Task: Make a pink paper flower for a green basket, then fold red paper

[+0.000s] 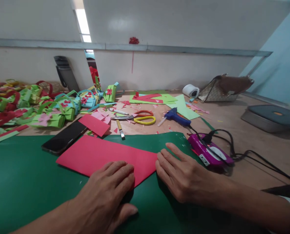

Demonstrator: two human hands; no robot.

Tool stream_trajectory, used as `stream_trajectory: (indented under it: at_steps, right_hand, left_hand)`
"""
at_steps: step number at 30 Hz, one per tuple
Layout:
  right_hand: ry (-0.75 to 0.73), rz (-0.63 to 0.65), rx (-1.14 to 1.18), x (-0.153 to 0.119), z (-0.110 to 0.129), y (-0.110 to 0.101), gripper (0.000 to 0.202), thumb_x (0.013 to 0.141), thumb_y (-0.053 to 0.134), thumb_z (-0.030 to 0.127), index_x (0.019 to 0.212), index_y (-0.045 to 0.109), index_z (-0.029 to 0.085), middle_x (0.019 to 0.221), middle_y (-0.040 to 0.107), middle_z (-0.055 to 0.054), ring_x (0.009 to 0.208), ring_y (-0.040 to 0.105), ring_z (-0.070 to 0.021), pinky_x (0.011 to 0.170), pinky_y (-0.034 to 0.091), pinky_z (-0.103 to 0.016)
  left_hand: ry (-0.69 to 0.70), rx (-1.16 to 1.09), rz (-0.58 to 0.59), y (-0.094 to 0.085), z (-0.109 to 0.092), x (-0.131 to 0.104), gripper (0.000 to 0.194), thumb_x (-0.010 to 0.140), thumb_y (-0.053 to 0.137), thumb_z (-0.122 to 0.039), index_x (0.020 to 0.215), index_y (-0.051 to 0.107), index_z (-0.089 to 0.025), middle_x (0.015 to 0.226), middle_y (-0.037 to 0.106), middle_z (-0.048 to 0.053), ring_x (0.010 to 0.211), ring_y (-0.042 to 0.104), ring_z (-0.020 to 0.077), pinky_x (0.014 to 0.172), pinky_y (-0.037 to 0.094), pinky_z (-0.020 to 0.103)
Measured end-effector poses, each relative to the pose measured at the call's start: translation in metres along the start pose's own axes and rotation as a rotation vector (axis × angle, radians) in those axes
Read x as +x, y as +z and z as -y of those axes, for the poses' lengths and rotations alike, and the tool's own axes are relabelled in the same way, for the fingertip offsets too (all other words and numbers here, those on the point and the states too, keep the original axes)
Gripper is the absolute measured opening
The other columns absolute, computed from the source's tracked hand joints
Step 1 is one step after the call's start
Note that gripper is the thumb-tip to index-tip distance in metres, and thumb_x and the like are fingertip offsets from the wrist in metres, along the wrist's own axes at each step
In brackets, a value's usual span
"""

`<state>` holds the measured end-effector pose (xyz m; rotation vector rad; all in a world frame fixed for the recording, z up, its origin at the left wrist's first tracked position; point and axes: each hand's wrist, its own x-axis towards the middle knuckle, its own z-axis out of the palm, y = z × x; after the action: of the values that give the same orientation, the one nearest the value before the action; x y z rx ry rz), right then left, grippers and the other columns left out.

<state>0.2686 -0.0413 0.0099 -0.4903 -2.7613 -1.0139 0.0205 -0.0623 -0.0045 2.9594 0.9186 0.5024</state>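
Left hand (112,188) flat, fingers together, pressing the near edge of the red paper sheet (105,157); nothing pinched. Right hand (184,177) flat and open, fingertips at the sheet's right corner. Sheet lies on the green cutting mat (25,182), long axis running left-far to right-near (left hand sits on it, right just beside).

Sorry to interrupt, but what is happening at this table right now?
A person presses a red paper sheet flat on a green cutting mat. The left hand lies on its near edge; the right hand touches its right corner. Scissors, a blue glue gun and a phone lie beyond.
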Motion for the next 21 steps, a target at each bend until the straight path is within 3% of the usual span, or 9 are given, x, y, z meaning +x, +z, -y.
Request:
stream_trajectory:
  at_steps: [4,8,14,18,21]
  right_hand:
    - [0.012,-0.039,0.083,-0.003,0.002,-0.002,0.028,0.087,0.039,0.007,0.091,0.066,0.007,0.082,0.07,-0.015,0.08,0.063,-0.0265,0.088,0.042,-0.051]
    - [-0.031,0.01,0.065,-0.002,0.006,-0.001,0.028,0.086,0.041,0.007,0.099,0.065,0.002,0.087,0.069,-0.018,0.084,0.063,-0.0287,0.087,0.042,-0.052]
    - [0.009,0.019,-0.032,0.006,0.005,0.01,0.027,0.084,0.045,0.008,0.102,0.064,0.001,0.094,0.069,-0.023,0.086,0.062,-0.0305,0.085,0.042,-0.054]
    - [0.011,-0.012,0.032,0.01,-0.005,0.019,0.023,0.088,0.044,0.01,0.098,0.064,0.005,0.095,0.069,-0.019,0.09,0.062,-0.0288,0.088,0.043,-0.053]
    - [-0.023,-0.085,0.101,0.012,-0.009,0.019,0.023,0.089,0.042,0.008,0.091,0.065,0.007,0.084,0.069,-0.015,0.083,0.063,-0.0255,0.084,0.046,-0.05]
  left_hand:
    - [-0.071,0.073,-0.126,0.018,-0.009,0.004,0.022,0.081,0.062,-0.03,0.094,0.065,-0.012,0.098,0.071,0.014,0.088,0.063,0.0307,0.073,0.056,0.044]
    - [-0.045,0.128,-0.132,0.025,-0.013,0.009,0.009,0.082,0.058,-0.018,0.083,0.065,-0.013,0.09,0.07,0.012,0.077,0.063,0.0284,0.062,0.056,0.042]
    - [-0.04,0.065,-0.133,0.023,-0.01,0.004,0.017,0.086,0.054,-0.023,0.094,0.064,-0.011,0.1,0.069,0.013,0.091,0.061,0.0312,0.075,0.055,0.047]
    - [-0.08,-0.039,-0.042,0.019,-0.007,0.006,0.016,0.087,0.053,-0.024,0.095,0.063,-0.013,0.098,0.067,0.012,0.088,0.06,0.0295,0.071,0.055,0.046]
    - [-0.127,-0.157,-0.086,0.013,-0.01,-0.001,0.016,0.087,0.053,-0.022,0.096,0.065,-0.015,0.1,0.069,0.012,0.092,0.061,0.0301,0.076,0.054,0.046]
